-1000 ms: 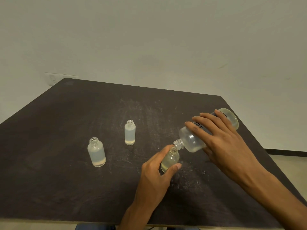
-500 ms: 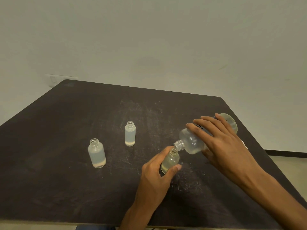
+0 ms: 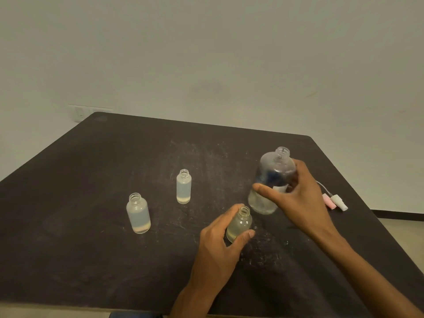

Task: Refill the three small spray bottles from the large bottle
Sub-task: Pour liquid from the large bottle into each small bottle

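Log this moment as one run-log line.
left hand: holds small bottle | right hand: grips large bottle, upright, uncapped | two other small bottles: open, untouched

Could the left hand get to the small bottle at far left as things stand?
Probably yes, once freed: the left hand grips the nearest small bottle, and only bare table lies between it and the far-left small bottle.

Frosted translucent plastic small bottles (image 3: pixel 138 213) — clear glossy large bottle (image 3: pixel 273 180) — matt, scuffed dark table (image 3: pixel 91 180).
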